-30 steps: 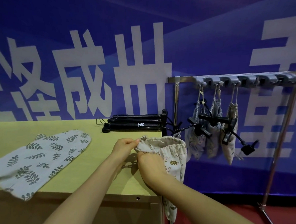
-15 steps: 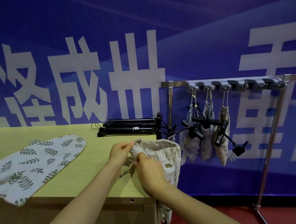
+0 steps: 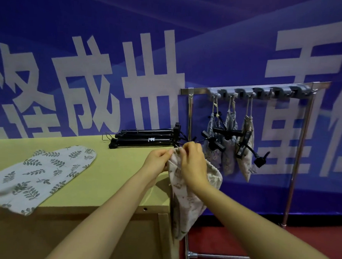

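One cream drawstring bag [image 3: 184, 205], small prints, mouth gathered, hanging.

Leaf-printed white cloth bag [image 3: 45, 172] flat on left part of yellow-green wooden table [image 3: 114, 166]. Black folded clip hangers [image 3: 145, 140] at table's back right corner. Steel rail rack [image 3: 299, 156] right of table, three small drawstring pouches [image 3: 228, 158] hanging on it. Cream printed drawstring bag [image 3: 186, 205] at table's right edge, before rack, mouth pinched by left hand [image 3: 156, 158] and right hand [image 3: 192, 164].
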`<state>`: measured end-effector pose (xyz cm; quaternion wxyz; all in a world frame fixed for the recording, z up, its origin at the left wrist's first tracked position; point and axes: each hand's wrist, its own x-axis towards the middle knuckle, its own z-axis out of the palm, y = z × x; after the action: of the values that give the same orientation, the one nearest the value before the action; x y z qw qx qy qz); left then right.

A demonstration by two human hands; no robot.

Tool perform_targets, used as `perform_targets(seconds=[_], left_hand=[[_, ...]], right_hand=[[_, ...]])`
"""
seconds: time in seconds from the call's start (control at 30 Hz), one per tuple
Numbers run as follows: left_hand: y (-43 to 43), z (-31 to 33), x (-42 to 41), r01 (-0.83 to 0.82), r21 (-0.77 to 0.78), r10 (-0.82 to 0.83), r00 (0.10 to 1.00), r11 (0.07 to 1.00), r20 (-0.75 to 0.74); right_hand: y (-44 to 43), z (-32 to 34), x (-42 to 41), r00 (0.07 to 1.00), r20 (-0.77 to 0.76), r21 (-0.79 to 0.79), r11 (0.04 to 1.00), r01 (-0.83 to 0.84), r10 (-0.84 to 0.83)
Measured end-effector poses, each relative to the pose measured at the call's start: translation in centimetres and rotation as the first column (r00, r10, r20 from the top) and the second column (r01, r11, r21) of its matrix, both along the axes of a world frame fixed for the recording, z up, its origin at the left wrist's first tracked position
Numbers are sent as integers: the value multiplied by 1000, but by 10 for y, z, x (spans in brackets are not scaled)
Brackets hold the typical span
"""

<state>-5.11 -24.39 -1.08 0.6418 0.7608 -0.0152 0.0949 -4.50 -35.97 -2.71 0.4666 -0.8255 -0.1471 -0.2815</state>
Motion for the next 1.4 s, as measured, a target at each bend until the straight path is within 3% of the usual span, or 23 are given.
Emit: perform_targets(seconds=[0.1, 0.23, 0.4, 0.53, 0.67, 0.77, 0.83, 1.17, 1.3, 1.4], left_hand=[[-18, -9, -8, -114, -76, 113, 993, 991, -16], [-29, -24, -30, -160, -44, 158, 987, 986, -40], [-7, -45, -72, -133, 101, 139, 988, 986, -64], [32, -50, -94, -225, 293, 219, 974, 929, 54], [37, -51, -103, -205, 267, 170, 974, 942, 150], [33, -46, -101, -169, 217, 134, 976, 961, 169], [36, -41, -103, -157, 176, 126, 976, 972, 179], [62, -35, -105, -150, 70, 134, 971, 986, 200], [62, -32, -98, -152, 6, 148, 969, 988, 196], [61, -28, -83, -156, -38, 161, 967, 987, 197]], right_hand=[[-32, -7, -13, 979, -139, 56, 988, -143, 149], [-57, -21, -29, 896, -296, -46, 932, -359, 330], [-41, -32, -45, 750, -521, -325, 718, -616, 408], [-32, -32, -46, 753, -503, -349, 698, -626, 424], [-24, -27, -60, 691, -513, -287, 657, -697, 509], [-6, -30, -71, 751, -408, -492, 568, -660, 519], [1, -33, -70, 793, -335, -538, 588, -604, 508], [5, -29, -62, 783, -295, -356, 698, -621, 547], [12, -12, -60, 704, -295, -28, 730, -682, 646], [28, 4, -42, 813, -161, 206, 825, -527, 559]])
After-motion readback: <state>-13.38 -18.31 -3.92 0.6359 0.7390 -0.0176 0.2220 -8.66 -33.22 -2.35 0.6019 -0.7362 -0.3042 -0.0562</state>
